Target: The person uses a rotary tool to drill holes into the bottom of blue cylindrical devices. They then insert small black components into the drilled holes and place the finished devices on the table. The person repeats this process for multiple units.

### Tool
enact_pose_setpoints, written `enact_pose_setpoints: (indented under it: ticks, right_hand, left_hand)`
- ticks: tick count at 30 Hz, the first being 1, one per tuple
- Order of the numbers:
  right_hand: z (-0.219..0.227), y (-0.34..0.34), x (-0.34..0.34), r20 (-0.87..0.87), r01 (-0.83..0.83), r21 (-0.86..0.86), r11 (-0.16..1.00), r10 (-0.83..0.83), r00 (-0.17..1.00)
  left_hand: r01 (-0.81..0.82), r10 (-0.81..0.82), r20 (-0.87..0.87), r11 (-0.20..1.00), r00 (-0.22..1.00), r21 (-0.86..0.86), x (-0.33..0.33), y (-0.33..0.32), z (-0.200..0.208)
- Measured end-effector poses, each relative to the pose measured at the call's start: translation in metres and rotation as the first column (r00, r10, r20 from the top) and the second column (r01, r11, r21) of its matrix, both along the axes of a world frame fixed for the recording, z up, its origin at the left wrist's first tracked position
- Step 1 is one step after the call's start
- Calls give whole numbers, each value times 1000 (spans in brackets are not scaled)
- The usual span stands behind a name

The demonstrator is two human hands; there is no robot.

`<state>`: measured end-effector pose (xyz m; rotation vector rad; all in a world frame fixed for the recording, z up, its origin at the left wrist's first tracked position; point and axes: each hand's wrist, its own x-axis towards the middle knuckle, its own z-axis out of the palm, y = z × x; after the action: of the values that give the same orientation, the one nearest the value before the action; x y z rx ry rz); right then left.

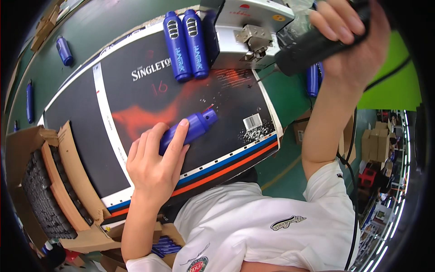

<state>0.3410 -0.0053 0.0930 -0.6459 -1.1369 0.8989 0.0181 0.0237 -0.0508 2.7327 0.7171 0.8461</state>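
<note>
My left hand (156, 165) is closed round a blue tubular housing (195, 126) lying at a slant on a black printed cardboard sheet (213, 156). The housing's narrower end, with a small hole in it, points up and right; a thin red bit shows beside that end. Raised at the upper right, my right hand (353, 41) grips a black corded electric screwdriver (303, 54). Its thin bit points down and left, apart from the housing. Two finished-looking blue tubes (183, 45) with slotted windows lie side by side beyond my left hand.
A silver metal machine (247, 38) with a latch-like mechanism stands at the back. On the left, an open cardboard box (68, 190) holds rows of black parts. Blue pieces (166, 246) fill a box below my left arm. Another blue tube (65, 51) lies far left. The screwdriver's cord (351, 181) hangs at the right.
</note>
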Motion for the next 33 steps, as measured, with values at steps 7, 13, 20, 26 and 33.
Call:
enact_pose_setpoints:
  ticks: [7, 13, 20, 26, 33]
  right_hand:
    - [-19, -22, -45, 54, -307, 41, 951, 305, 951]
    - [-26, -11, -67, 157, -391, 16, 920, 384, 910]
    - [-28, -9, -71, 173, -321, -20, 947, 320, 932]
    - [-37, -2, -89, 204, -289, -6, 957, 284, 937]
    - [-30, 4, -94, 282, -394, -89, 915, 403, 871]
  left_hand:
    - [7, -8, 30, 999, 1000, 34, -1, 1, -6]
    - [-2, 0, 34, 999, 999, 38, -4, 2, -6]
    - [-2, -2, 48, 997, 999, 79, -3, 3, -10]
    - [-18, 16, 49, 999, 999, 31, -5, 1, -9]
    - [-14, 11, 43, 998, 999, 66, -6, 1, -11]
